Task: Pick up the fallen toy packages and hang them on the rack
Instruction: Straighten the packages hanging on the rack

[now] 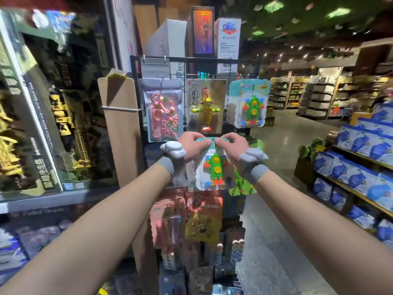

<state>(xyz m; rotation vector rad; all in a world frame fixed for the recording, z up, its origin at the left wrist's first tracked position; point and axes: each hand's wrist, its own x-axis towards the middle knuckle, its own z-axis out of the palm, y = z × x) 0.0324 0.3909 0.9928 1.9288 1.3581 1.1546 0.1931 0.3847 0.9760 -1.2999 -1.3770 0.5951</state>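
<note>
A blister toy package (214, 171) with a green robot figure hangs between my two hands in front of the black wire rack (136, 86). My left hand (192, 145) pinches its top edge on the left, and my right hand (234, 147) pinches the top edge on the right, by the hang hole. The package is upright, at the rack's second row. Above it hang a pink toy pack (162, 116), a yellow robot pack (205, 107) and a stack of matching green robot packs (251, 105). Whether the held package sits on a hook is hidden by my fingers.
More packs hang lower on the rack (168, 220). A wooden panel (121, 128) stands left of the rack, with boxed toys (42, 124) behind glass further left. Shelves of blue boxes (361, 167) line the right. An aisle floor (282, 150) opens to the right.
</note>
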